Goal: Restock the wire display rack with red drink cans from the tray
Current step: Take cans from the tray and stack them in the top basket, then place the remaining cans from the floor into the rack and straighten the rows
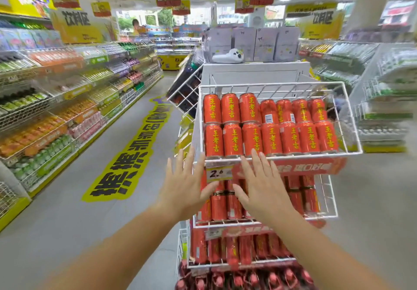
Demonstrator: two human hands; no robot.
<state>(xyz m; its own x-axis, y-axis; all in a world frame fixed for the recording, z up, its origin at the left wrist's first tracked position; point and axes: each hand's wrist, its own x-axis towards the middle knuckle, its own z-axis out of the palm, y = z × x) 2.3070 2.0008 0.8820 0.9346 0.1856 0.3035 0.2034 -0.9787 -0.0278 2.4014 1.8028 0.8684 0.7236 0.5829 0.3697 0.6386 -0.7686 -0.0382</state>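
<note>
A white wire display rack [348, 118] stands right of centre, with tilted basket shelves. Its top basket holds two rows of red drink cans [270, 138] with yellow characters, lying side by side. The shelf below [331, 197] also carries red cans [309, 197], and a lower one holds more. My left hand [182, 185] and my right hand [261, 188] are both spread open, fingers apart, palms toward the rack, just below the top basket's front edge. Neither hand holds a can. No tray is visible.
A price tag reading 2.6 [217, 173] hangs between my hands. Long drink shelves [67, 109] line the left of the aisle [144, 145], and more shelves [383, 100] stand on the right. Pale boxes and a white toy [229, 57] sit above the rack.
</note>
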